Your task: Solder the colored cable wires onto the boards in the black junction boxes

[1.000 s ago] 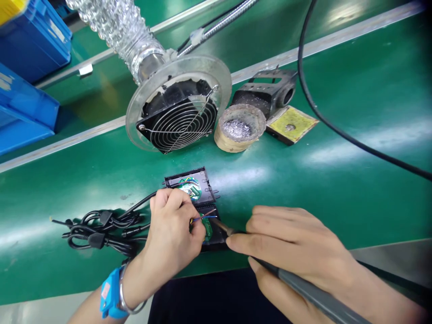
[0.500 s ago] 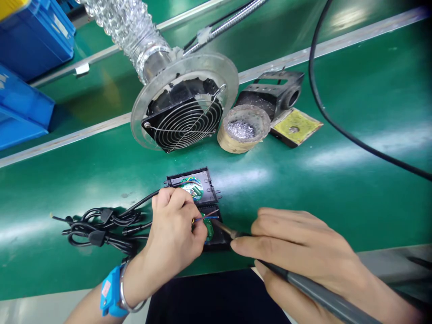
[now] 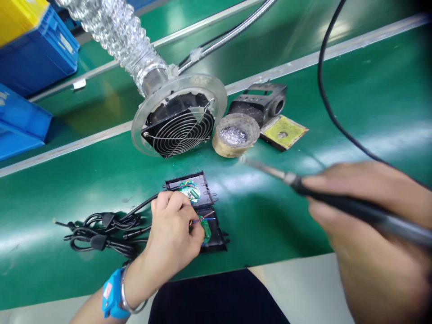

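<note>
My left hand (image 3: 172, 229), with a blue wrist strap (image 3: 111, 293), is closed in a pinch on thin coloured wires (image 3: 201, 219) over a small green circuit board (image 3: 205, 228). The board sits in an open black plastic case (image 3: 202, 211) on the green belt. My right hand (image 3: 371, 234) is blurred and raised at the right, wrapped round a soldering iron (image 3: 337, 200). The iron's tip (image 3: 246, 161) points left toward a round tin of solder dross (image 3: 234, 134), well apart from the board.
A fume fan (image 3: 178, 122) on a foil duct (image 3: 118, 31) stands behind the case. A black iron stand with yellow sponge (image 3: 282, 132) lies right of the tin. Bundled black cable (image 3: 101, 231) lies left. Blue bins (image 3: 30, 67) sit far left. A black cord (image 3: 329, 108) crosses the right.
My right hand has lifted the soldering iron up and right, off the board, so its tip now hovers near the tin. My left hand stays pinched on the wires.
</note>
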A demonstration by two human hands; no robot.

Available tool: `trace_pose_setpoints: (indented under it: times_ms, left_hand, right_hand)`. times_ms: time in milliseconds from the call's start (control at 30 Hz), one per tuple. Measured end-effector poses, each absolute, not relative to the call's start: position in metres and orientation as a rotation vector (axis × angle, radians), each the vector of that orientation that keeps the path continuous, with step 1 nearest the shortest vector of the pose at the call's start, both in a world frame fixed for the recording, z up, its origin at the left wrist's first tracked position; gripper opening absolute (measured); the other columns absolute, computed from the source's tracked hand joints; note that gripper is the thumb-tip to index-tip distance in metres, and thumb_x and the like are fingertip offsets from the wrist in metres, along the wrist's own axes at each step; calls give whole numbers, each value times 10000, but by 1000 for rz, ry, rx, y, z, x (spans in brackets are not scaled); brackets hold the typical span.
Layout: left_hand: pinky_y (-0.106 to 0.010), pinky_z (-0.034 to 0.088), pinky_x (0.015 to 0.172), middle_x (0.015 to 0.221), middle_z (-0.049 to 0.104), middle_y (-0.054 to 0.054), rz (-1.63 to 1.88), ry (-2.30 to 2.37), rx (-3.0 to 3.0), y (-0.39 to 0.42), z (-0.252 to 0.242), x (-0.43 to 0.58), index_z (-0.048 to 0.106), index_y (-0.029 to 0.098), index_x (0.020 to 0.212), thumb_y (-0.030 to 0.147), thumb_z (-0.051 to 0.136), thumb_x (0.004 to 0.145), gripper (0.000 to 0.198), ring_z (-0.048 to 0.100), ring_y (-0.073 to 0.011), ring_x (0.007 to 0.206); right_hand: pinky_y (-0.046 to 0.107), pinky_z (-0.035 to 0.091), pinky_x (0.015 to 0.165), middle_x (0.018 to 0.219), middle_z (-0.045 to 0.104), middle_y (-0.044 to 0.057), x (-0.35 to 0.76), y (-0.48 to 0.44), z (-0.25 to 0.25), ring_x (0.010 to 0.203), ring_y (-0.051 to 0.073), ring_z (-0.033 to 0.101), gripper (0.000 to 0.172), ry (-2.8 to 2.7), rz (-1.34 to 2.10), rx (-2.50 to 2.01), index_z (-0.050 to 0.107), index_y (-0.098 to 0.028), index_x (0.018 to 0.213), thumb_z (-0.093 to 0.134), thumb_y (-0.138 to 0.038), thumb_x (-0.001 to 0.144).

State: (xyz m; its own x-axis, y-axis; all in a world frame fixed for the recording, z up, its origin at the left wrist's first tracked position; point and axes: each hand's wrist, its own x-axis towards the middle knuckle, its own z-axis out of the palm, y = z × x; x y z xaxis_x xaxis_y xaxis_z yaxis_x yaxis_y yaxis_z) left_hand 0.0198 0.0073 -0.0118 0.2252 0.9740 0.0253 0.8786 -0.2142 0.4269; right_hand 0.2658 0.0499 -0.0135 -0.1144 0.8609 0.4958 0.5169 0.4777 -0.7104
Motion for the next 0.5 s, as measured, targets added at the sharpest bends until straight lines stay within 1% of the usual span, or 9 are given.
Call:
trace_pose_setpoints:
  times_ms: [67, 133, 167, 200, 233, 300, 333, 400, 500]
  left_hand:
    - [-453, 401, 808, 847, 582, -57, 407, 1736, 2186, 7, -12, 20, 646, 181, 675, 130, 599, 745, 99, 451, -241, 902]
    - [-450, 400, 808, 855, 581, -58, 399, 1740, 2186, 7, -12, 20, 643, 185, 674, 129, 598, 741, 98, 451, -243, 907]
    - [-447, 400, 806, 859, 580, -58, 396, 1736, 2184, 7, -12, 19, 642, 186, 674, 129, 596, 740, 98, 451, -243, 910]
    - [-446, 399, 806, 863, 580, -58, 394, 1731, 2182, 7, -12, 19, 641, 187, 676, 131, 596, 740, 97, 451, -244, 913]
    - [-445, 397, 808, 867, 580, -58, 393, 1727, 2179, 7, -12, 19, 641, 188, 679, 131, 595, 740, 95, 451, -245, 917]
    - [-443, 392, 812, 869, 578, -58, 399, 1727, 2172, 7, -12, 19, 640, 185, 682, 129, 597, 738, 90, 448, -246, 926]
    - [-443, 390, 816, 870, 577, -58, 406, 1730, 2169, 7, -12, 18, 640, 183, 684, 127, 598, 737, 88, 447, -246, 928]
    - [-440, 384, 817, 864, 576, -56, 426, 1742, 2157, 6, -12, 19, 637, 179, 685, 121, 598, 730, 83, 446, -242, 929]
    - [-428, 379, 813, 870, 579, -42, 467, 1749, 2126, 1, -13, 20, 628, 177, 691, 126, 609, 694, 55, 454, -229, 932]
  right_hand:
    - [331, 517, 776, 978, 684, 30, 264, 71, -27, 870, 169, 638, 208, -1758, 329, -1181, 649, -283, 1077, 589, -227, 887]
    - [326, 530, 845, 1062, 700, 45, 261, 83, -39, 958, 177, 657, 251, -1804, 311, -1180, 649, -242, 1125, 621, -231, 876]
    - [311, 545, 822, 1053, 709, 44, 259, 83, -42, 932, 170, 671, 272, -1798, 324, -1181, 646, -229, 1146, 629, -237, 874]
    - [287, 561, 762, 1011, 719, 34, 256, 80, -44, 860, 152, 686, 284, -1757, 347, -1187, 642, -227, 1161, 624, -234, 878]
    - [258, 566, 687, 950, 725, 17, 252, 73, -44, 763, 128, 688, 286, -1703, 380, -1197, 637, -233, 1169, 612, -219, 884]
    - [202, 541, 550, 805, 717, -26, 242, 52, -42, 582, 83, 651, 255, -1653, 424, -1166, 640, -244, 1127, 602, -176, 884]
    - [187, 534, 530, 773, 712, -36, 236, 41, -41, 550, 76, 641, 228, -1672, 449, -1145, 639, -240, 1085, 610, -158, 873]
    - [181, 542, 552, 782, 714, -27, 222, 22, -40, 554, 79, 642, 169, -1750, 506, -1107, 621, -222, 994, 644, -146, 844]
    - [199, 562, 611, 812, 709, 8, 206, 3, -49, 571, 94, 646, 149, -1855, 557, -1059, 610, -196, 994, 639, -177, 849]
